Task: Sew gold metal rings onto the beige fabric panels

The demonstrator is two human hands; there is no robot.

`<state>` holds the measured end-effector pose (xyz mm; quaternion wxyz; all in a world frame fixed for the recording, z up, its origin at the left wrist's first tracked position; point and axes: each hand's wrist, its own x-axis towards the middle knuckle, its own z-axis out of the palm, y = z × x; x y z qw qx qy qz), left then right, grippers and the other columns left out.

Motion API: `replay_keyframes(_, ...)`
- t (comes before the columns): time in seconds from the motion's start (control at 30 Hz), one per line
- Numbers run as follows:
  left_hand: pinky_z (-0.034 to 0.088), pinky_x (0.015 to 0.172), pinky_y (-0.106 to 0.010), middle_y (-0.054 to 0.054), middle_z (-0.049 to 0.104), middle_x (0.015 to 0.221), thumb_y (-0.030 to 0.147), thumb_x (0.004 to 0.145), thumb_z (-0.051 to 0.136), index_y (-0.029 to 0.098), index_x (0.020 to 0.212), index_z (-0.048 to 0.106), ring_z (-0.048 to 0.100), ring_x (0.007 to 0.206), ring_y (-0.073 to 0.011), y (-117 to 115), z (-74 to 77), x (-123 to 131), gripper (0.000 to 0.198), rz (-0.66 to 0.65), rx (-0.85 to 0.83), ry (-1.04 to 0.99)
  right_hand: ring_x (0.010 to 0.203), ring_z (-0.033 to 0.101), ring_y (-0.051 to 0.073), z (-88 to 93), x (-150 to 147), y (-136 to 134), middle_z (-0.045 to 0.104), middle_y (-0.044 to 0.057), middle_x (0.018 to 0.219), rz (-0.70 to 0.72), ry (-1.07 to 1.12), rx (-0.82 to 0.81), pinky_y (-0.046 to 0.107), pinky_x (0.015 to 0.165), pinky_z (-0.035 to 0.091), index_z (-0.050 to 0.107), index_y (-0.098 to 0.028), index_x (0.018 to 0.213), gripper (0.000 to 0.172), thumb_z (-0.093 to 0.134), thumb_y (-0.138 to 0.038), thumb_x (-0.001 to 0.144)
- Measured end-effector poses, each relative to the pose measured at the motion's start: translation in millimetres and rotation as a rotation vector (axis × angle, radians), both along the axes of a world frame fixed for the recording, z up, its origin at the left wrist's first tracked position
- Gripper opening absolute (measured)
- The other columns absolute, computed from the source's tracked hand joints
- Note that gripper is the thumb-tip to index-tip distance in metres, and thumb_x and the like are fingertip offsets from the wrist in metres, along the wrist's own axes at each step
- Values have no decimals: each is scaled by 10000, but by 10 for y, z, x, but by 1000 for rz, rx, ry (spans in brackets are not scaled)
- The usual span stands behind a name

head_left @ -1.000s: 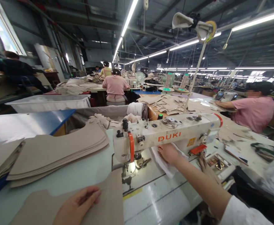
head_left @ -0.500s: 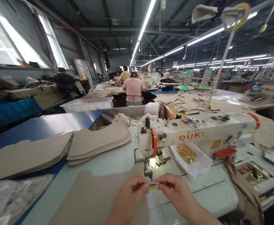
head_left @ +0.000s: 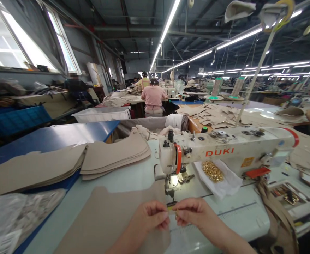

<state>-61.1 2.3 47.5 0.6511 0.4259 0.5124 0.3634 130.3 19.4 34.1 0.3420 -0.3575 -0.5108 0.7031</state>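
In front of the sewing machine's needle area, my right hand [head_left: 193, 213] pinches a small gold metal fitting [head_left: 176, 213] between thumb and fingertips. My left hand [head_left: 153, 217] is closed just to its left, thumb pressed against fingers; what it grips is hidden. A bit of yellow [head_left: 170, 208] shows between the two hands, too small to name. Under and beside my left wrist lies a flat beige fabric panel [head_left: 112, 215]. The white sewing machine [head_left: 221, 148] stands beyond my hands, with a pile of gold fittings [head_left: 212, 171] on white wrapping below its arm.
Stacked beige panels [head_left: 115, 157] lie at the left, with a clear plastic bag [head_left: 19, 218] nearer me. On the right are hanging fabric strips [head_left: 276, 208] and a small parts tray [head_left: 290, 194]. A co-worker in pink [head_left: 153, 96] sits farther ahead.
My view has shifted slightly. Both hands stay close together before the needle area, and the gold fitting at my right fingertips now shows more clearly.
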Motion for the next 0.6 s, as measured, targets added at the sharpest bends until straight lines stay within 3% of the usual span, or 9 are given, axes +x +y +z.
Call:
replay_keyframes(0.13, 417, 556, -251, -16, 643, 561, 511, 521, 801, 150, 638, 612, 543, 514, -122, -63, -23, -5, 424, 25, -58, -43, 673, 612, 145, -21, 5, -20, 663, 9, 759, -50, -15, 60, 255, 627, 492, 712, -199, 924, 378, 782, -457, 657)
replay_keyframes(0.3, 421, 548, -262, -16, 633, 546, 530, 500, 801, 150, 637, 601, 540, 500, -128, -103, -55, 5, 450, 33, -64, -15, 654, 562, 131, -96, -105, -94, 614, -13, 681, -169, -97, 206, 227, 612, 451, 651, -188, 753, 126, 712, -295, 730)
replay_keyframes(0.43, 428, 553, -270, -9, 631, 543, 532, 503, 791, 164, 622, 590, 547, 502, -135, -126, -51, -13, 436, 48, -65, 4, 595, 563, 130, -94, -178, -114, 591, -26, 611, -173, -39, 100, 239, 591, 453, 629, -186, 722, 246, 757, -392, 679)
replay_keyframes(0.6, 426, 541, -246, -6, 654, 544, 448, 540, 795, 157, 665, 605, 544, 491, -119, -180, -34, -96, 369, 33, -109, -44, 600, 614, 142, -41, -160, -105, 642, -4, 632, -68, 33, -79, 256, 602, 486, 653, -173, 706, 352, 825, -458, 592)
